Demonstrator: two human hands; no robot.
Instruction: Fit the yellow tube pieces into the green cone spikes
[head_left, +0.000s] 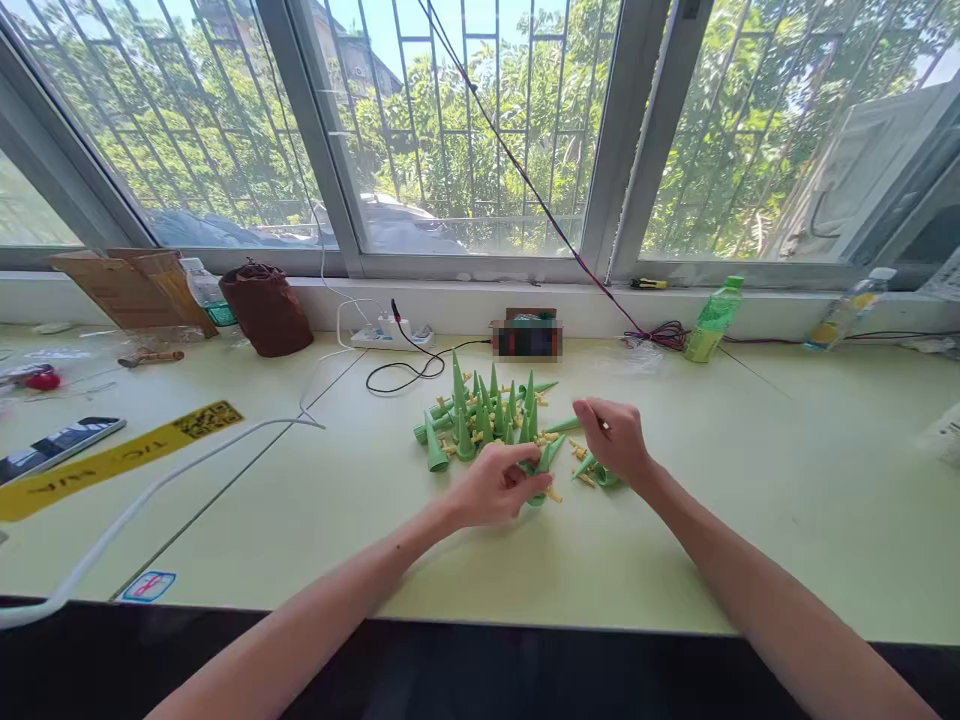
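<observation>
Several green cones [464, 436] with small yellow pieces among them stand and lie in a cluster on the pale green table [360, 500]. My left hand [510, 484] is at the cluster's front right edge, its thumb and fingers closed around a green cone [550, 455]. To the right, my right hand [611, 432] is curled with its fingertips together; what it holds, if anything, is too small to tell. Just below it lie more green pieces [606, 477] and yellow pieces [583, 476].
A power strip [393, 337] and looping cables lie behind the cluster, beside a blurred box [527, 338]. Bottles [713, 320] stand along the window sill. At left are a brown pouch [267, 310], a phone [60, 446], yellow tape [120, 460] and a white cable [172, 483].
</observation>
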